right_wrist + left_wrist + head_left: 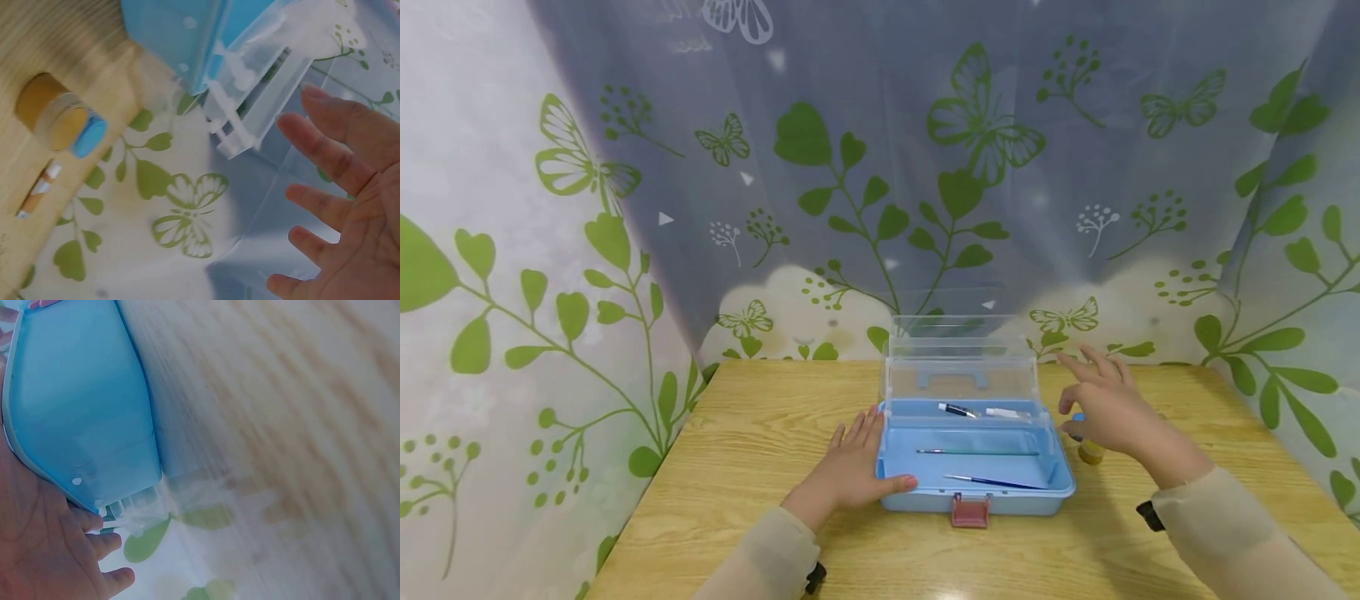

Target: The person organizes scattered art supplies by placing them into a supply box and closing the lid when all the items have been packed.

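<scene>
A light blue plastic storage box [973, 502] stands on the table with its clear lid [955, 383] raised at the back. My left hand [853, 467] rests on its left side, fingers straight along the wall and thumb lying over the front rim. Inside lie a green-handled paintbrush [977, 452] and a blue-handled paintbrush [996, 482]. Farther back in the box are a black-and-white tube [958, 410] and a white tube [1007, 413]. My right hand [1108, 408] is in the air to the right of the box, fingers spread, holding nothing.
Right of the box, partly behind my right hand, is a small jar of yellow-brown paint [45, 103] with a blue cap [91, 134]. A small brown-and-white tube [39, 189] lies near it. A pink latch [970, 511] hangs at the box's front. Patterned curtain [880, 167] surrounds the table.
</scene>
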A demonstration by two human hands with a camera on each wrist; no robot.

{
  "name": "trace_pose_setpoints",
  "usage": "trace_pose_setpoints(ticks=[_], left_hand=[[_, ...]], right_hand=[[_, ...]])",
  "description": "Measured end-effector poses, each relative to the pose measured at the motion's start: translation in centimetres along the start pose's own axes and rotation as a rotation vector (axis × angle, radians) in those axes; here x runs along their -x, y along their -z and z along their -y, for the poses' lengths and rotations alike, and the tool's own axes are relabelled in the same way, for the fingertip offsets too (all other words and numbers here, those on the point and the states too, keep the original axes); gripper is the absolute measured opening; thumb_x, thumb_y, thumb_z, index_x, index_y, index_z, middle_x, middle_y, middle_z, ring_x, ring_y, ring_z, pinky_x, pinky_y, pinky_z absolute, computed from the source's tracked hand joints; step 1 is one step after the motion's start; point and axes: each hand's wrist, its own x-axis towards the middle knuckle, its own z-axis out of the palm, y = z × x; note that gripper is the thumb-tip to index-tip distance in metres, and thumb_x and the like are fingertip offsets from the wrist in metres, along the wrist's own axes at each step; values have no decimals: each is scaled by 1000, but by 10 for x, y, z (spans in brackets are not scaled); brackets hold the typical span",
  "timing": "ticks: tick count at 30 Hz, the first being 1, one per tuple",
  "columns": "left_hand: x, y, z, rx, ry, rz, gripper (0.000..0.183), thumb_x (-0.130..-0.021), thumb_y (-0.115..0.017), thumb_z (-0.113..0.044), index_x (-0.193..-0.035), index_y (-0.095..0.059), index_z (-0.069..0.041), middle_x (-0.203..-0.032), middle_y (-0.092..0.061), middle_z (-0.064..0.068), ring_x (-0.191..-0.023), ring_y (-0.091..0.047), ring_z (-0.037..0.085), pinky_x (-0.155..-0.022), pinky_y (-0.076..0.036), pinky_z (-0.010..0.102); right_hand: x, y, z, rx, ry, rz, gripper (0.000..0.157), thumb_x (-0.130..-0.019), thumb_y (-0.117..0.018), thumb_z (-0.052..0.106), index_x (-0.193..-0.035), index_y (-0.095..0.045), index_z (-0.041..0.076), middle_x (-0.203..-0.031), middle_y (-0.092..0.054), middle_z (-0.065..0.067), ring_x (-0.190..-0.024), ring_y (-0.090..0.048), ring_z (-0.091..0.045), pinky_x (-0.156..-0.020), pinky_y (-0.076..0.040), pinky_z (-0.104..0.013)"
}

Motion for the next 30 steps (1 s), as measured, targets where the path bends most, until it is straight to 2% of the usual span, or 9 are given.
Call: trace_pose_setpoints(ticks=[7,13,22,30], left_hand=[[-3,-4,3,-16,-4,-1,116,-85,-38,-86,-161,-4,-5,-167,4,10,-153,-4,34,-120,-5,57],[-3,-5,4,-24,-3,-7,116,-85,-39,-85,-161,-5,-5,-167,4,10,-153,-5,34,-120,-6,58],[-2,-3,3,-15,0,0,115,-86,-40,-84,-161,-3,-5,-167,5,9,-153,-2,32,-120,-4,58],[-2,-4,3,-18,2,-4,116,-85,-39,-85,-161,-4,-5,-167,4,10,-153,-3,31,-120,-6,57]], right_hand=[[9,-5,-17,-34,-36,-4,15,-77,-87,20,-81,-73,22,-157,-28,-29,-145,-5,-54,-105,-2,-79],[14,-8,-30,-39,-58,-22,12,-78,-86,17,-83,-75,20,-157,-27,-31,-144,-5,-57,-105,2,-79],[17,-13,-51,-5,-120,-26,13,-79,-84,17,-89,-76,15,-154,-28,-33,-144,-6,-57,-102,-6,-81],[18,-25,-72,-27,-165,-8,17,-83,-81,16,-97,-76,10,-155,-26,-33,-143,-5,-58,-102,-3,-81]])
